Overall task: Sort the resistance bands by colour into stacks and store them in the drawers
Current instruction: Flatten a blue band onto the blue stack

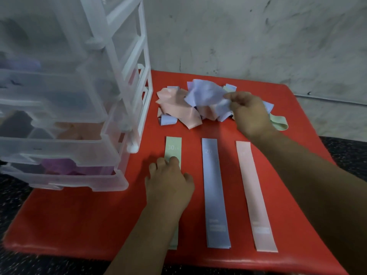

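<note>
Gripping a crumpled lilac band (204,94) with the right hand (250,114), fingers and thumb curled round its right end, lifted slightly over the loose pile (178,110) of pink, lilac and green bands near the far edge of the table (79,215), about midway along it. Sticking out from behind that hand on the right side of the pile, flat on the table, one pale green loop (279,122). Laid out nearer the front edge, three flat bands side by side, apart from one another, running from the front edge toward the pile: on the left a green band (173,147) printed with "30", in the middle a blue band (215,195) printed with "20", on the right a pink band (253,195), its marking too faint to read. Pressing down on the green band, the left hand (168,183), palm down, fingers loose and holding nothing, fingertips on the band's far half, forearm covering much of its near half. Standing on the left part of the table, up to its left edge, a translucent white drawer unit (123,56); lower drawers pulled out toward the front edge, purple shapes dim inside the lowest, peach ones in the drawer above, all blurred. Beyond the far edge, a stained grey wall (258,36); around the table, a dark speckled floor (347,153).
</note>
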